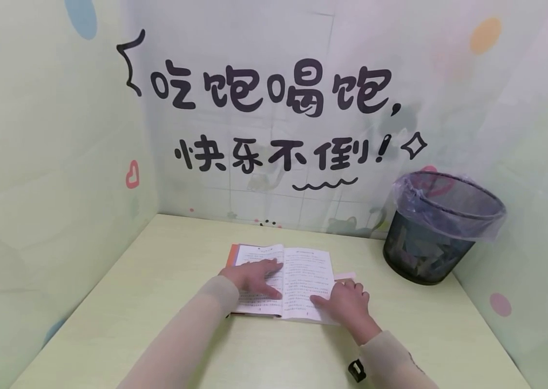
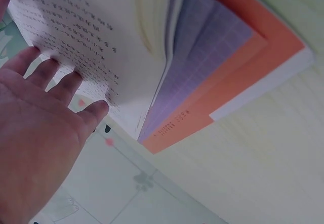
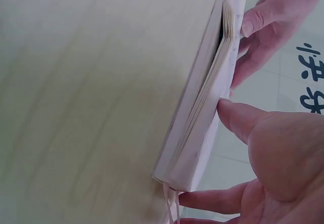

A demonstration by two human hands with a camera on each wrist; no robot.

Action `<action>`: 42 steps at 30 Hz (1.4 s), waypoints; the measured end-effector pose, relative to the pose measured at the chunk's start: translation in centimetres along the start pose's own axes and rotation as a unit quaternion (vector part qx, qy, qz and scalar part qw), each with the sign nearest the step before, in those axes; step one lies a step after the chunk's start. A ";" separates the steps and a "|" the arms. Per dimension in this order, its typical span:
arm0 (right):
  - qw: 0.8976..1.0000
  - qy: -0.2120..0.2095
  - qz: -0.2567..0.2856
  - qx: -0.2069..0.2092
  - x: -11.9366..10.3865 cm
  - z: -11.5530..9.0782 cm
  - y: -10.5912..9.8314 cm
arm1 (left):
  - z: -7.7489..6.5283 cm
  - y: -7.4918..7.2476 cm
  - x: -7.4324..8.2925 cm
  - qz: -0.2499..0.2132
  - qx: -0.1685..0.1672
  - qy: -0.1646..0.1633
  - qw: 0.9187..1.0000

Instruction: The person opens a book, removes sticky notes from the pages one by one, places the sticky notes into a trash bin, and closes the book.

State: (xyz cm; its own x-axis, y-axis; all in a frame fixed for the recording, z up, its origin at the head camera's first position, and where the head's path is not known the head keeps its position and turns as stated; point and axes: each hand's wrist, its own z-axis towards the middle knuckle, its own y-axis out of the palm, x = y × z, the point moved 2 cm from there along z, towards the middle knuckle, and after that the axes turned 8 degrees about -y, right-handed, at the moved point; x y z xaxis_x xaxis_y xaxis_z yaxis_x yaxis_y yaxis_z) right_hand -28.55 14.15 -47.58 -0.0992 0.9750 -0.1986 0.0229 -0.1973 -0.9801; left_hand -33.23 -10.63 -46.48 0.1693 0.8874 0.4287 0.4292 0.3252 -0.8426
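Note:
An open book (image 1: 305,270) with printed pages lies on the table; its orange and purple inner cover (image 2: 202,67) shows past the pages in the left wrist view. My left hand (image 1: 256,278) rests on the left page with fingers spread and fairly straight, thumb near the spine. At the right edge, my right hand (image 1: 349,302) grips the book, thumb (image 3: 243,118) on the right page and fingers curled at the side. A thin pale ribbon (image 3: 169,204) hangs from the book beside those fingers.
A black mesh wastebasket (image 1: 429,254) with a clear plastic liner stands at the back right of the pale table (image 1: 157,259). Patterned fabric walls (image 1: 274,32) with large black lettering enclose the table. A small black object (image 1: 357,370) is by the right cuff.

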 end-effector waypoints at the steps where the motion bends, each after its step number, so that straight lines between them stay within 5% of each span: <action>1: 1.000 0.000 0.001 0.003 0.0 0.0 0.1 | 0.0 0.0 0.0 0.000 -0.001 0.004 1.000; 21: 0.999 -0.020 -0.015 0.042 -0.9 -0.6 0.2 | 0.4 0.3 -0.1 0.010 0.008 0.014 1.000; 25: 0.997 -0.031 0.027 0.065 -0.7 -0.6 -0.5 | 0.3 0.3 0.1 0.015 0.009 0.013 1.000; 29: 0.985 -0.034 0.150 0.083 -0.6 -0.4 -1.7 | 0.5 0.2 0.1 0.027 0.011 0.018 0.999; 32: 0.957 -0.034 0.275 0.080 -0.5 -0.1 -2.4 | 0.7 0.3 0.0 0.047 0.016 0.025 0.998; 36: 0.904 -0.033 0.423 0.049 -0.4 0.1 -2.7 | 0.9 0.4 -0.3 0.076 0.029 0.034 0.996; 42: 0.784 -0.053 0.617 -0.032 -0.4 0.4 -2.0 | 0.8 0.3 -1.0 0.078 0.057 0.016 0.995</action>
State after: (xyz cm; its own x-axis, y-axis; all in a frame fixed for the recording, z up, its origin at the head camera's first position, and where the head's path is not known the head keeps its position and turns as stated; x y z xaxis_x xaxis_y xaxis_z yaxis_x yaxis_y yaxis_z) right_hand -29.00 14.11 -45.58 -0.0432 0.0305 -0.9986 0.2164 -0.9755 -0.0392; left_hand -33.93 -11.16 -47.42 0.2554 0.9198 0.2979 0.2923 0.2203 -0.9306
